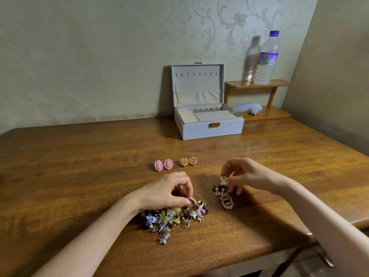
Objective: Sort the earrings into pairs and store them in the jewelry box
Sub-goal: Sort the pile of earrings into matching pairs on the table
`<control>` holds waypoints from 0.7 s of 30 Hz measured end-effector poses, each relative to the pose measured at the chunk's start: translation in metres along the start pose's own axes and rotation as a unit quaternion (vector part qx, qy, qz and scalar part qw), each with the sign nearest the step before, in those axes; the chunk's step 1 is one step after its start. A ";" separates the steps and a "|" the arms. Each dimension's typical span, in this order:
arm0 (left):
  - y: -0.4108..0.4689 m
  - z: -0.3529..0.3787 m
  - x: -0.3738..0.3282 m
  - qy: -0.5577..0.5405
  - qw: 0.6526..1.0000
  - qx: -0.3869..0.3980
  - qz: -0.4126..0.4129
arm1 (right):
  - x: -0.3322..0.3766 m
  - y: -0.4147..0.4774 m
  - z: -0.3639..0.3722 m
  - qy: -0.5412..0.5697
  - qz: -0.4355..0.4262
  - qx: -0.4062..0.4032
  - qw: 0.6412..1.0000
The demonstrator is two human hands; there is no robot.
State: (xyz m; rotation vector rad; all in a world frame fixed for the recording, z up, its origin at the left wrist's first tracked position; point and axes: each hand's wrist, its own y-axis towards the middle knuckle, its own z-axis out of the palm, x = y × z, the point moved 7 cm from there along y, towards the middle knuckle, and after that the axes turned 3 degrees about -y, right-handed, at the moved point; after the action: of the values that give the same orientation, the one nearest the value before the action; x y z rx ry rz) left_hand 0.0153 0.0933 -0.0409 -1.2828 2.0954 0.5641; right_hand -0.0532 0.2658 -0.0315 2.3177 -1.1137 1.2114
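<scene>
While left grip [169, 188] pinches hoop [192, 199], right grip [241, 174] pinches earring [223, 178]

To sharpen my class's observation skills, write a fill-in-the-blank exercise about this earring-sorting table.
1. The jewelry box has its lid ___.
2. Beside the gold-rimmed pair lies a pearl-rimmed pair coloured ___.
3. The water bottle stands on a wooden ___.
4. The left hand pinches a hoop; the right hand pinches a small earring coloured ___.
Missing words: open; pink; shelf; gold.
</scene>
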 end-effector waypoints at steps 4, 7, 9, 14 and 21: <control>-0.001 -0.016 0.005 -0.103 0.993 -0.058 -0.016 | -0.001 -0.005 0.010 0.073 0.020 0.031 0.997; -0.002 -0.029 0.012 -0.138 0.984 -0.113 -0.029 | 0.004 -0.006 0.020 0.101 0.021 0.055 0.993; -0.003 -0.033 0.018 -0.142 0.980 -0.136 -0.042 | 0.009 -0.006 0.028 0.102 0.015 0.086 0.991; -0.003 -0.036 0.022 -0.150 0.975 -0.155 -0.054 | 0.021 -0.002 0.024 0.123 -0.026 0.074 0.989; -0.004 -0.038 0.027 -0.224 0.957 -0.173 -0.066 | 0.007 0.011 0.012 0.080 -0.006 -0.013 0.997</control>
State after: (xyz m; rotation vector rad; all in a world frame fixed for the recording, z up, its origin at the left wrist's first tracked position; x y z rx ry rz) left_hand -0.0006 0.0504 -0.0325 -1.3180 1.5686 1.0863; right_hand -0.0517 0.2482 -0.0342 2.1628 -1.0516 1.3430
